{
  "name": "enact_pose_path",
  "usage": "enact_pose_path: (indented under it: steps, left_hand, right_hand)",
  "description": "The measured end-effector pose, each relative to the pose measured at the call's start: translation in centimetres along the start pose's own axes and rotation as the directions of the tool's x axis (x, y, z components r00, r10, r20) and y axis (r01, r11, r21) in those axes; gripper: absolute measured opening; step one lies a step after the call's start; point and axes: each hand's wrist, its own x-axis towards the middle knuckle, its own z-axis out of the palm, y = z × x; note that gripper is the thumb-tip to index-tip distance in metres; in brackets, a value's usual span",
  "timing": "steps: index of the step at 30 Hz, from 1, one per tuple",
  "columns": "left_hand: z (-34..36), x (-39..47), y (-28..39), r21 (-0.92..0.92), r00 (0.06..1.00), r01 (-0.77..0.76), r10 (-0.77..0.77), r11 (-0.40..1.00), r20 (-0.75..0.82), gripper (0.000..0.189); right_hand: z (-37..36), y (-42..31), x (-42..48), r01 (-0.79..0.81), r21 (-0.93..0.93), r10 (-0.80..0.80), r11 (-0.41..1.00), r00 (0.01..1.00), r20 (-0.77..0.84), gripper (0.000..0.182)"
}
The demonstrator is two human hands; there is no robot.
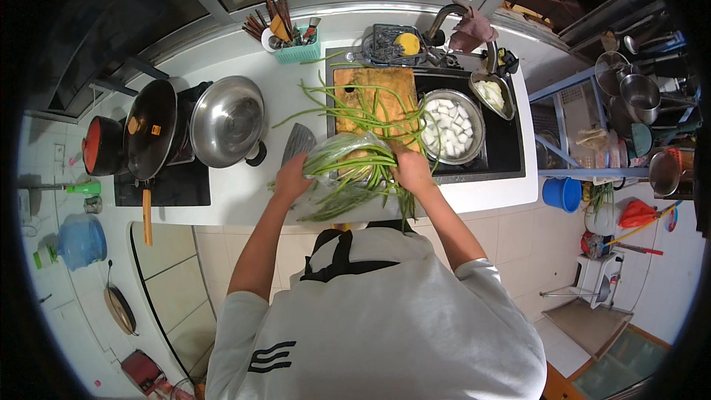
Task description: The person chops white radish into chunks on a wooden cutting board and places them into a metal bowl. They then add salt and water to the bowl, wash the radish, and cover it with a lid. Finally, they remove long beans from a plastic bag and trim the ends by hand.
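Note:
Long green stalks, like yardbean pods or garlic stems, lie bunched in and over a clear plastic bag at the counter's front edge. My left hand grips the bag at its left side. Around the right part of the bunch my right hand is closed. More green stalks spread across a wooden cutting board, which lies over the left part of the sink. A cleaver blade rests on the counter beside my left hand; its handle is hidden.
A metal bowl of white cubed pieces sits in the sink. Beyond it are a strainer of pale pieces and a faucet. A large metal bowl, a lidded pan and a utensil basket stand left.

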Motion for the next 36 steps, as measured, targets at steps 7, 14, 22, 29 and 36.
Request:
enact_pose_path:
  steps: [7, 14, 22, 29, 36]
  left_hand:
    - [-1.1, 0.3, 1.6, 0.036, 0.999, 0.047, -0.048, 0.998, 0.019, 0.054]
    - [-0.4, 0.3, 0.8, 0.082, 0.997, 0.07, -0.068, 0.994, -0.032, 0.05]
    - [-0.3, -0.6, -0.8, 0.06, 0.995, 0.092, -0.09, 0.994, -0.044, 0.047]
    - [0.2, -1.1, -2.1, 0.073, 0.984, 0.179, -0.179, 0.981, -0.009, 0.046]
    - [1.5, -1.5, -3.2, 0.106, 0.97, 0.239, -0.242, 0.965, 0.016, 0.058]
  right_hand:
    - [-5.5, 0.1, 0.6, -0.086, -0.108, 0.101, 0.99, 0.986, 0.135, 0.035]
    - [-6.4, 4.5, 0.7, -0.027, -0.071, 0.038, 0.997, 0.988, 0.153, 0.031]
    - [-8.3, 7.4, -0.9, 0.015, -0.257, 0.006, 0.966, 0.997, 0.081, 0.028]
    - [-7.1, 9.5, -2.1, -0.17, -0.324, 0.187, 0.931, 0.982, 0.02, 0.04]
    - [0.1, 0.1, -1.5, 0.539, -0.148, -0.543, 0.829, 0.839, 0.01, 0.039]
